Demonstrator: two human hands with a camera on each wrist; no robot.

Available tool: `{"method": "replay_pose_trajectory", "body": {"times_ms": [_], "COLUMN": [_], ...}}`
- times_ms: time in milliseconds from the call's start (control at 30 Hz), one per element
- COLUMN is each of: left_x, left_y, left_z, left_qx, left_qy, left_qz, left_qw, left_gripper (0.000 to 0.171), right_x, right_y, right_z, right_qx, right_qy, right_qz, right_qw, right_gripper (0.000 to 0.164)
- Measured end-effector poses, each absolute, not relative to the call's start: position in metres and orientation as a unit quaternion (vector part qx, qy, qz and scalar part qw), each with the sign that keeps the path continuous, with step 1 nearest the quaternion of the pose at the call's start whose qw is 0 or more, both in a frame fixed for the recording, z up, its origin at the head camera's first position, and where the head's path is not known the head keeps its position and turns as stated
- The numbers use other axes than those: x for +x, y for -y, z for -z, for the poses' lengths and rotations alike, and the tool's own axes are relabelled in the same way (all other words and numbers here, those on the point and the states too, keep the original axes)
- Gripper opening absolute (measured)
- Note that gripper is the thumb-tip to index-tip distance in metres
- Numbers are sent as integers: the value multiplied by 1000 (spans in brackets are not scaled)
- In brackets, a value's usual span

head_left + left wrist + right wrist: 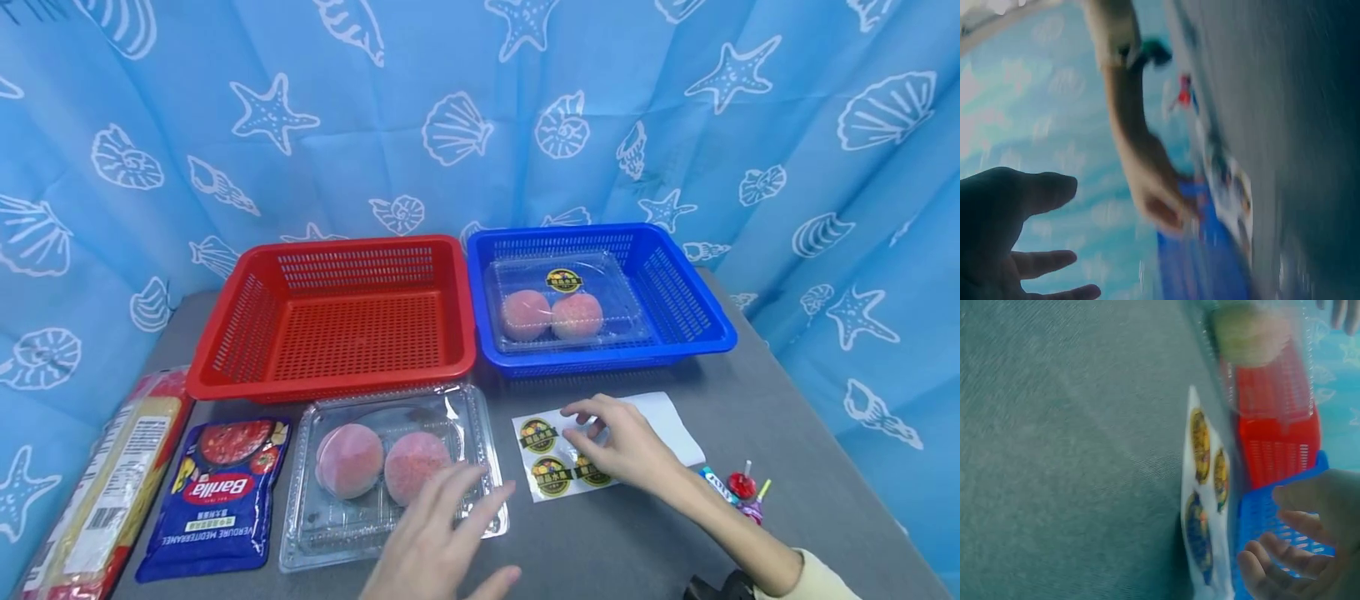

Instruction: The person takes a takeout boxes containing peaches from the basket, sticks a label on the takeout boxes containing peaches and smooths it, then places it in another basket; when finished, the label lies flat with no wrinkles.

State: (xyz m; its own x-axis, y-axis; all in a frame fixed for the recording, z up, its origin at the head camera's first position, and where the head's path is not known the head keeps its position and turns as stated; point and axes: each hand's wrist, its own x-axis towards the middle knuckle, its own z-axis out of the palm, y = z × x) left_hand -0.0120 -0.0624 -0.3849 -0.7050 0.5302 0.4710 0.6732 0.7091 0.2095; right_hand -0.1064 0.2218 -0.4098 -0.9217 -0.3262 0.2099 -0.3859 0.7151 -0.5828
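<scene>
My left hand (442, 533) hovers at the front right corner of a clear plastic fruit box (330, 546), fingers spread and holding nothing. Two pink peaches (350, 461) lie in that box. Over a white sheet of stickers (542, 492), my right hand (630, 442) hangs with bent, parted fingers; nothing shows between them. Black-and-gold round stickers (551, 477) with fruit pictures remain on the sheet. In the right wrist view the same hand (1316, 537) appears above the sheet, thumb and fingers apart. The left wrist view is blurred.
Behind stand a red basket (360, 387) and a blue basket (682, 292); the blue one holds another clear box (517, 267) with two peaches and a sticker. At left lie a blue Barilla pouch (213, 500) and a pasta pack (112, 492). Lollipops (742, 485) lie at right.
</scene>
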Motion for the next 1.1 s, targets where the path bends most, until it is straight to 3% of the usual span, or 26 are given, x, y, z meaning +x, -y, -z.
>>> {"method": "replay_pose_trajectory", "body": {"times_ms": [167, 267, 333, 467, 533, 700, 900, 1100], "left_x": [-5, -4, -5, -10, -13, -19, -29, -33], "left_y": [19, -4, -16, -37, -45, -56, -57, -56], "left_z": [409, 421, 427, 433, 436, 445, 450, 452], "left_qx": [-397, -392, -383, -350, -333, -311, -288, -290], "left_qy": [874, 881, 896, 932, 941, 950, 957, 957], "left_qz": [128, 96, 78, 64, 51, 7, 15, 10], "left_qw": [248, 248, 208, 74, 37, 32, -43, -21], "left_gripper": [60, 58, 61, 64, 65, 66, 74, 75], "right_x": [-115, -120, -122, -124, -125, -127, -129, -128], "right_y": [-224, -224, -224, -223, -223, -221, -219, -218], "right_z": [419, 420, 419, 420, 421, 424, 425, 425], "right_qx": [193, 187, 184, 174, 170, 173, 178, 156], "right_qy": [931, 935, 937, 942, 943, 945, 943, 945], "right_qz": [-310, -302, -298, -288, -284, -277, -279, -284], "right_qw": [32, 15, 8, -10, -16, -21, -38, -43], "right_gripper": [21, 20, 20, 20, 20, 19, 23, 25]}}
